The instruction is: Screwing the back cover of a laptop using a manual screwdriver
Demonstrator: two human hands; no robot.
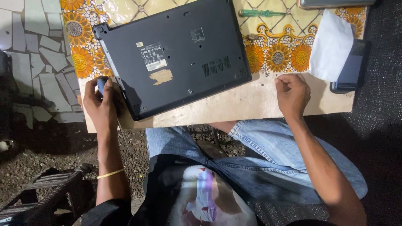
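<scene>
- Left hand [100, 104] at laptop's [176, 54] near-left corner, wrist bent, fingers wrapped round blue-handled screwdriver [101, 83]; shaft runs down past table [234, 106] edge.
- Right hand [292, 94] loosely fisted, holding nothing I can see, resting on bare tabletop right of laptop.
- Laptop lies bottom-up, angled; open tabletop along its near edge.

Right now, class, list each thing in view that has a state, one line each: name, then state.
laptop: shut, upside down on the table, underside facing up.
blue-handled screwdriver: gripped in the left hand, shaft pointing down past the table edge.
right hand: closed in a fist, resting on the table.
green screwdriver: lying flat, untouched.
white cloth: draped over a dark device.
</scene>
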